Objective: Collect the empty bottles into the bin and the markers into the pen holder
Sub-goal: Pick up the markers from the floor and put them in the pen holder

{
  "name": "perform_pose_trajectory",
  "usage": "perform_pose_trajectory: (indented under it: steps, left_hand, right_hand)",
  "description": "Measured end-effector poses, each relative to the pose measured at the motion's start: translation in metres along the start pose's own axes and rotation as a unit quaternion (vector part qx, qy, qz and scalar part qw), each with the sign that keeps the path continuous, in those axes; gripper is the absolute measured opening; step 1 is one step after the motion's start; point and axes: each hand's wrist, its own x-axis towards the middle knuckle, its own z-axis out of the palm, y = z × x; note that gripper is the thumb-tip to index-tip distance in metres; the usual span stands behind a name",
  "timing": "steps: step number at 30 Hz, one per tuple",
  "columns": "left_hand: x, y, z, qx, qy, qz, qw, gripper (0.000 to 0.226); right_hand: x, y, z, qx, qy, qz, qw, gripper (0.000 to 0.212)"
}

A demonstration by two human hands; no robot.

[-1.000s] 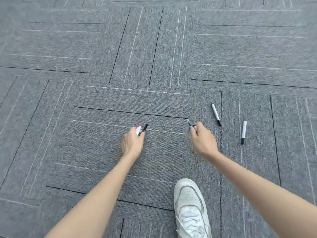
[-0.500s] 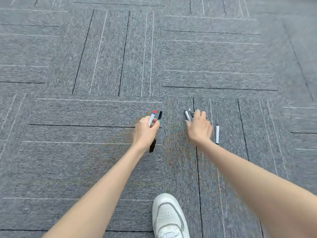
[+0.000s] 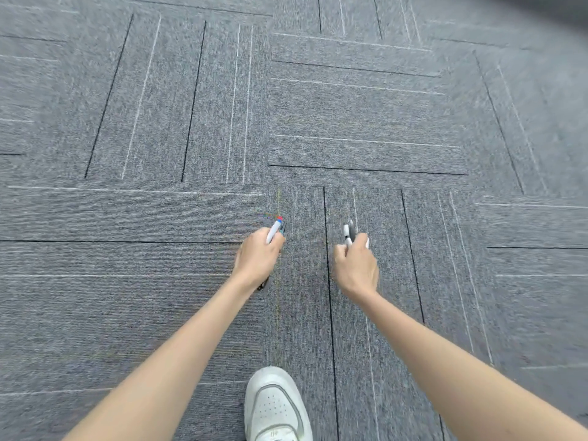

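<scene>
grey carpet tiles (image 3: 350, 116); thin dark and pale stripes

light: bright, flat, even; shadows: barely any on the carpet (image 3: 159, 281) | blur: motion smear top right corner, markers in right hand (image 3: 354, 268) kinda soft | distortion: wide-angle, carpet lines bend near edges

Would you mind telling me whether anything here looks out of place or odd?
Nothing stands out: both fists are closed on markers, left hand and right hand, and none lie on the carpet in view.
</scene>
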Motion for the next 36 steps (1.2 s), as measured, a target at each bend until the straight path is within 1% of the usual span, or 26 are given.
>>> perform_pose_trajectory:
  steps: [3,7,9,12,14,17,20,25,29,32,36]
  left_hand:
    - [-0.005,0.006,0.01,-0.023,-0.034,0.005,0.999,0.032]
    - [-0.007,0.007,0.022,-0.079,-0.092,0.007,0.993,0.03]
    - [-0.011,0.009,0.026,-0.101,-0.108,0.003,0.989,0.031]
    - [-0.015,0.013,0.03,-0.119,-0.12,-0.005,0.986,0.031]
    - [-0.015,0.014,0.03,-0.128,-0.122,-0.009,0.984,0.032]
    - [-0.021,0.023,0.024,-0.164,-0.131,-0.017,0.978,0.031]
    - [-0.033,0.044,0.008,-0.175,-0.128,-0.017,0.976,0.028]
    - [-0.063,0.102,-0.04,-0.187,-0.11,0.006,0.976,0.026]
    - [-0.104,0.171,-0.084,-0.204,-0.093,0.038,0.974,0.025]
    - [-0.152,0.231,-0.112,-0.237,-0.087,0.075,0.965,0.026]
    - [-0.23,0.299,-0.128,-0.251,-0.105,0.123,0.954,0.026]
  right_hand:
    - [0.001,0.019,-0.003,0.044,0.016,0.05,0.998,0.011]
    - [0.006,0.034,-0.006,0.057,0.033,0.086,0.994,0.021]
    - [0.009,0.035,-0.005,0.054,0.021,0.108,0.992,0.026]
    - [0.01,0.034,-0.003,0.029,-0.014,0.145,0.989,0.025]
    - [0.008,0.031,-0.005,0.01,-0.039,0.13,0.991,0.024]
    - [-0.004,0.02,-0.015,0.005,-0.073,0.076,0.994,0.021]
    - [-0.018,-0.001,-0.039,0.021,-0.075,0.037,0.996,0.021]
    - [-0.043,-0.048,-0.119,0.076,-0.068,-0.012,0.995,0.02]
    - [-0.067,-0.083,-0.201,0.146,-0.045,-0.045,0.987,0.022]
    - [-0.093,-0.1,-0.269,0.231,-0.03,-0.057,0.971,0.021]
    - [-0.137,-0.108,-0.355,0.276,-0.001,-0.079,0.958,0.017]
